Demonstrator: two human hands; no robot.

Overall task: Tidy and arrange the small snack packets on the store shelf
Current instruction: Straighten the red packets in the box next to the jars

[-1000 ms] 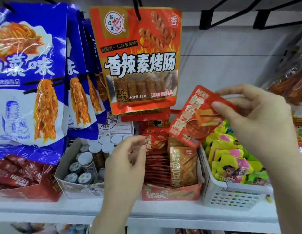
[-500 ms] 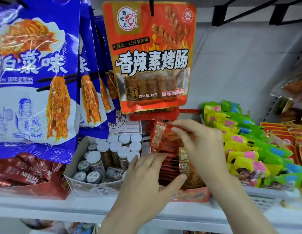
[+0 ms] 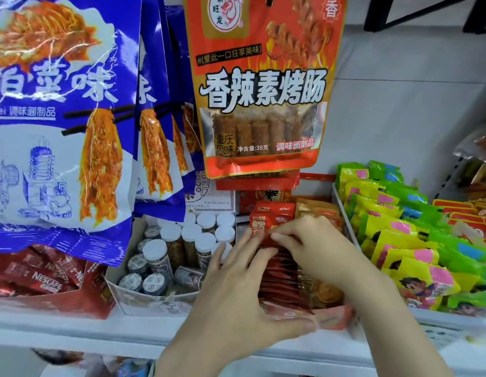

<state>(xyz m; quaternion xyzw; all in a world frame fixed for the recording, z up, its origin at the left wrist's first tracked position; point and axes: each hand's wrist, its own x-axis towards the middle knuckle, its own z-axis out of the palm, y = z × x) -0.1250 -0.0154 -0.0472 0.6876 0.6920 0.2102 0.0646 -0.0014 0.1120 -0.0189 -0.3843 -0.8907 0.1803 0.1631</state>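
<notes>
Head view. Your right hand [image 3: 315, 246] pinches a small red foil snack packet [image 3: 266, 227] by its upper edge, thumb and forefinger curled onto it. The packet stands upright at the back of a row of like red packets [image 3: 280, 270] filed in a low red cardboard display tray [image 3: 331, 317] on the white store shelf [image 3: 73, 330].

Your left hand [image 3: 236, 292] lies spread against the left side of that row, fingers straight, thumb along the tray's front lip. It holds nothing and acts as a brace.

A second column of orange-brown packets [image 3: 318, 210] sits in the same tray, to the right of the red ones and mostly behind your right hand.

Neighbours: an open carton of small white-capped jars [image 3: 182, 248] just left of the tray, and a white plastic basket [image 3: 342, 213] of yellow and green packets [image 3: 405, 235] just right of it. Large blue bags [image 3: 59, 118] and a red-orange bag [image 3: 263, 85] hang above.

Step in hand, by my reading: seating the pinched packet into the red row.

Next move calls for:
- pushing the packet down until its top edge is level with the rest;
- keeping the left palm firm so the row does not fan out leftward;
- then squaring both columns.

How deep the packet already sits cannot be told; your fingers cover its lower half.
</notes>
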